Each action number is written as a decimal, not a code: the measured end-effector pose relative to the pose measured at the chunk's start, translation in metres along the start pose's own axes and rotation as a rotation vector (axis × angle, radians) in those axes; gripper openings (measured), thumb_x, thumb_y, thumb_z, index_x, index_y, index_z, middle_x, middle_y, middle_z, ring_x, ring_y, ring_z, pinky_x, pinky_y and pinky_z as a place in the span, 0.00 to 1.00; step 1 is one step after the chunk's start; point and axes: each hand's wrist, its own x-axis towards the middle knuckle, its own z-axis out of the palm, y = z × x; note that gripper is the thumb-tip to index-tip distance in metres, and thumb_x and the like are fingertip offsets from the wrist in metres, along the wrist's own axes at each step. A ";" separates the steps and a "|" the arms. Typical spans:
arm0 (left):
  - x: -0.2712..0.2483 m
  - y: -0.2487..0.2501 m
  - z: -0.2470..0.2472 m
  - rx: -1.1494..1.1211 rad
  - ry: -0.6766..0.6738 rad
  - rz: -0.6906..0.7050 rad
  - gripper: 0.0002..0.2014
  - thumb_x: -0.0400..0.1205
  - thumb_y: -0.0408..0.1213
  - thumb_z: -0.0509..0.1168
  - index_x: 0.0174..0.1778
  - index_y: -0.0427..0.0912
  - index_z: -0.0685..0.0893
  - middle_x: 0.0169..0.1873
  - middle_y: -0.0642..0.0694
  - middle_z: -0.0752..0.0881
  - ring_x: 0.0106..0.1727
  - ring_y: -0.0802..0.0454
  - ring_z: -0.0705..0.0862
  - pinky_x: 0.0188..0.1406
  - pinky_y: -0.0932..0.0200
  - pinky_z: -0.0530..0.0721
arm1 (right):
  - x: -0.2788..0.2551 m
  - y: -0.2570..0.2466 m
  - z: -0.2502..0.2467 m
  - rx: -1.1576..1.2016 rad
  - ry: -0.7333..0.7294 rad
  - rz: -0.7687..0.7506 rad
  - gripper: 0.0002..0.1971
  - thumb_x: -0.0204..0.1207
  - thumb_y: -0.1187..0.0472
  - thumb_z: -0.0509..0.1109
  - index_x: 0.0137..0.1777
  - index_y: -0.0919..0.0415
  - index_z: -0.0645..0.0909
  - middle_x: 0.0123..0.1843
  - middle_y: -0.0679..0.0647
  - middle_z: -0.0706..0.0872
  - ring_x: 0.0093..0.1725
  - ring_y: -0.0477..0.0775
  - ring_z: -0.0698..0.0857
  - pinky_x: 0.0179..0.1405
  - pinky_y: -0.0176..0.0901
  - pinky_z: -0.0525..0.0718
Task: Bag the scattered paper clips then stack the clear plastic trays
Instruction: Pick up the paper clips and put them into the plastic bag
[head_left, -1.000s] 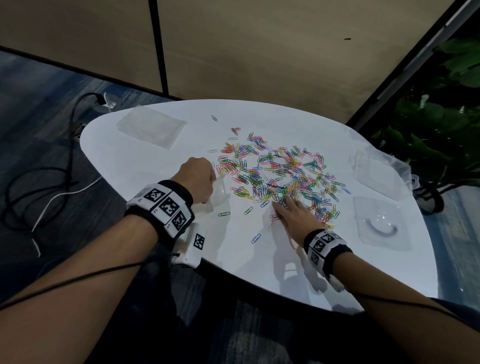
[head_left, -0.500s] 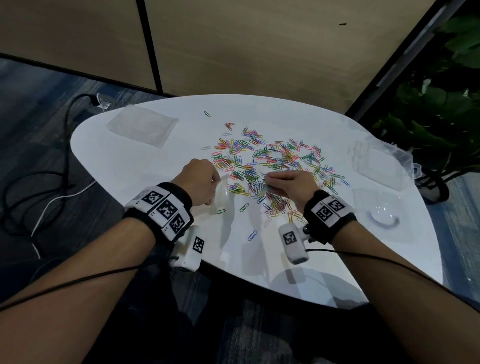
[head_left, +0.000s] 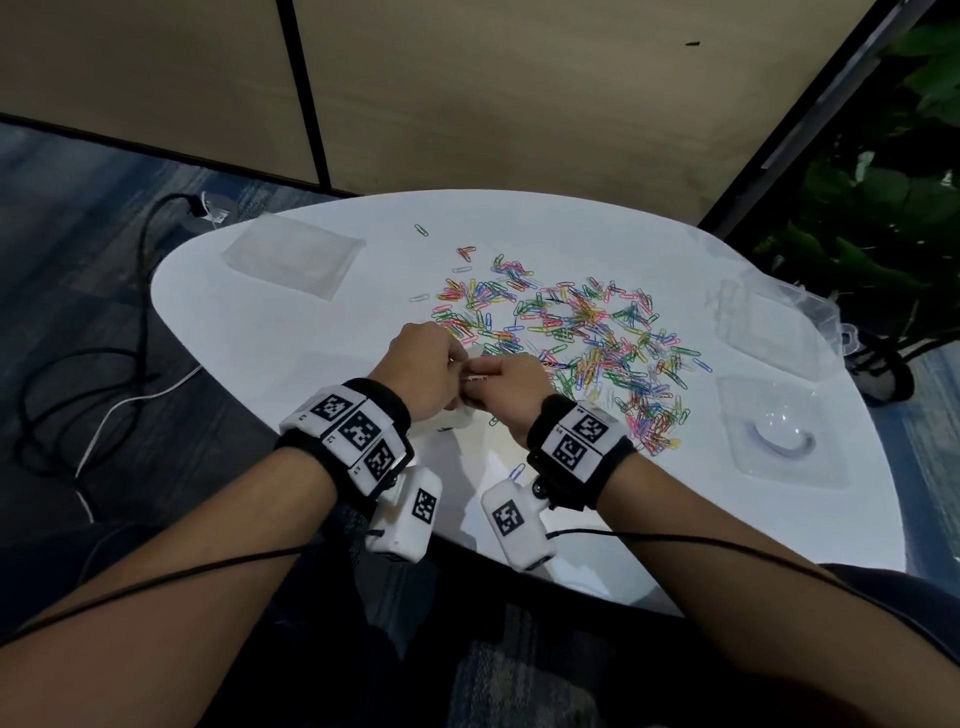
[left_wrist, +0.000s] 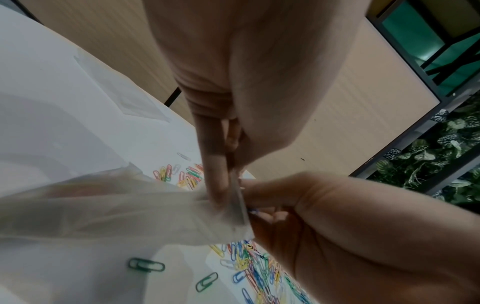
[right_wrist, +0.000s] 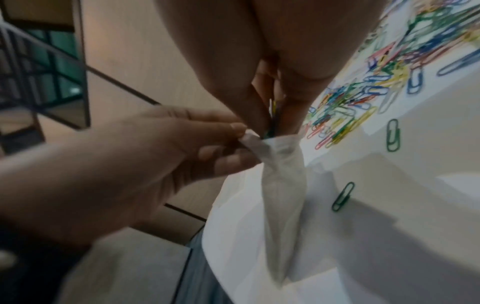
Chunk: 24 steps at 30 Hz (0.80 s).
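Observation:
Many coloured paper clips (head_left: 571, 338) lie scattered on the white table (head_left: 270, 364). My left hand (head_left: 460, 364) pinches the mouth of a small clear plastic bag (left_wrist: 116, 207) between thumb and forefinger, and the bag (right_wrist: 283, 174) hangs just above the table. My right hand (head_left: 480, 382) pinches a small bunch of clips (right_wrist: 272, 117) with its fingertips at the bag's opening. Two clear plastic trays sit to the right: one near (head_left: 779, 431), one farther back (head_left: 769, 332).
A flat clear plastic piece (head_left: 293, 260) lies at the table's far left. A clear lidded box (head_left: 826, 312) sits at the right edge beside a plant (head_left: 883, 234). Two green clips (right_wrist: 392, 135) lie loose near the bag. Cables (head_left: 78, 374) trail on the floor to the left.
My right hand left the pile with clips pinched in it and moved left to the bag's mouth. My left hand stayed in place, holding the bag.

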 end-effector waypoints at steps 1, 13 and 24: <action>0.000 0.001 0.001 0.014 0.002 0.012 0.12 0.83 0.26 0.64 0.52 0.35 0.93 0.41 0.34 0.93 0.42 0.38 0.93 0.54 0.47 0.92 | 0.001 0.001 0.000 -0.126 0.011 -0.049 0.07 0.68 0.69 0.73 0.43 0.63 0.91 0.38 0.61 0.91 0.39 0.59 0.89 0.49 0.55 0.91; 0.001 0.000 -0.009 -0.015 0.031 -0.036 0.11 0.83 0.25 0.63 0.53 0.32 0.91 0.38 0.34 0.93 0.37 0.41 0.94 0.53 0.48 0.92 | -0.008 -0.015 -0.005 -0.696 -0.106 -0.369 0.18 0.77 0.71 0.61 0.54 0.58 0.91 0.42 0.56 0.87 0.37 0.52 0.80 0.34 0.33 0.72; 0.003 -0.008 -0.023 0.024 0.098 -0.074 0.11 0.85 0.27 0.63 0.54 0.34 0.92 0.49 0.34 0.93 0.34 0.40 0.94 0.50 0.47 0.93 | -0.004 0.057 -0.013 -1.108 -0.293 -0.604 0.23 0.80 0.72 0.61 0.74 0.59 0.77 0.80 0.58 0.73 0.76 0.61 0.75 0.75 0.57 0.75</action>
